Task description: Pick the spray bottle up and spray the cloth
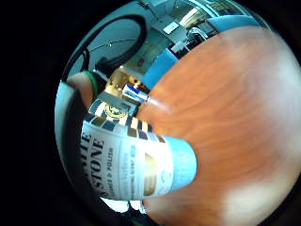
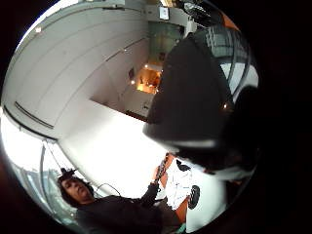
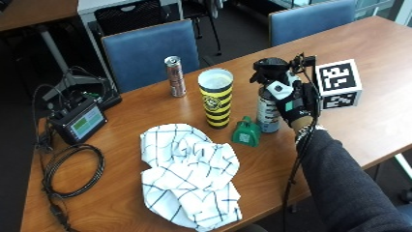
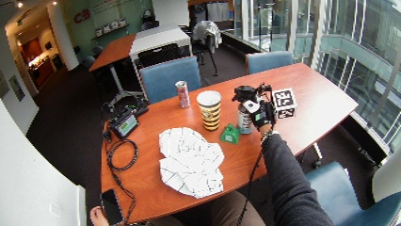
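Lower centre: cloth (image 3: 191, 175), soft, crumpled flat on table (image 3: 360, 116). Right of centre: gloved right hand (image 3: 295, 104) wraps 1 spray bottle (image 3: 269, 96) at its body. Bottle likely rigid, slick plastic; grip below trigger head suits.

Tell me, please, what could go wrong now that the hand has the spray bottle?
1. The hand holds the spray bottle close to the green bell and the yellow-and-black cup; swinging toward the cloth might topple them.
2. Spraying from here would likely wet the table, not the cloth.
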Available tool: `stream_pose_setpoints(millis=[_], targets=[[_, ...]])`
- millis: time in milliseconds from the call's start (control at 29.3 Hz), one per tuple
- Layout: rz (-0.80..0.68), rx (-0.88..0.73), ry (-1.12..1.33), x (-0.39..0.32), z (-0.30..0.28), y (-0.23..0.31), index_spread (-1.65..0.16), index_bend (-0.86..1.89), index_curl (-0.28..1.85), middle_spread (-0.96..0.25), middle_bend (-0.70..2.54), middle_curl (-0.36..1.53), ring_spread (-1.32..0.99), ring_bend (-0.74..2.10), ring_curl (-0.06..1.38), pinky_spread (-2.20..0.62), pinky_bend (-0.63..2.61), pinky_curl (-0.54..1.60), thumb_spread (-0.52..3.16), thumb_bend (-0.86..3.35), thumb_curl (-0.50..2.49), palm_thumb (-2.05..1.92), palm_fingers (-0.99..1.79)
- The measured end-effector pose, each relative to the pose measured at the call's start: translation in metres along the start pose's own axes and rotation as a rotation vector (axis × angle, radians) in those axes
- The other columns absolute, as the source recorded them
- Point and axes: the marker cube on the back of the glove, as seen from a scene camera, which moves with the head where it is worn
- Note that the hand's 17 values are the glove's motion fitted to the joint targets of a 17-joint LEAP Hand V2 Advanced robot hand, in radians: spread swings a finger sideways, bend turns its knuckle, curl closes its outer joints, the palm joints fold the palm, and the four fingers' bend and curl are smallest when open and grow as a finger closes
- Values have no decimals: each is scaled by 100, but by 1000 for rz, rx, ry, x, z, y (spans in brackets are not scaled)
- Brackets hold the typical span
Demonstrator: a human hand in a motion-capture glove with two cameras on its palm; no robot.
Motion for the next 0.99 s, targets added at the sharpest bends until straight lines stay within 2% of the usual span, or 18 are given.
stream_pose_setpoints(millis=[307, 546, 750, 989], targets=[[-154, 70, 43, -23, -4, -13, -33, 20, 41, -28, 38, 45, -25, 41, 40, -17, 38, 32, 66, -4, 58, 92, 131], [-212, 92, 43, -35, -11, -17, -32, 21, 43, -28, 37, 45, -25, 45, 41, -19, 40, 35, 68, -4, 59, 88, 132], [-164, 64, 44, -1, -4, -6, -32, 23, 45, -28, 37, 46, -25, 46, 42, -20, 40, 36, 71, -3, 60, 86, 132], [-29, 21, 71, 67, 4, 48, -31, 23, 47, -27, 38, 46, -24, 47, 42, -19, 40, 36, 80, -3, 59, 83, 131]])
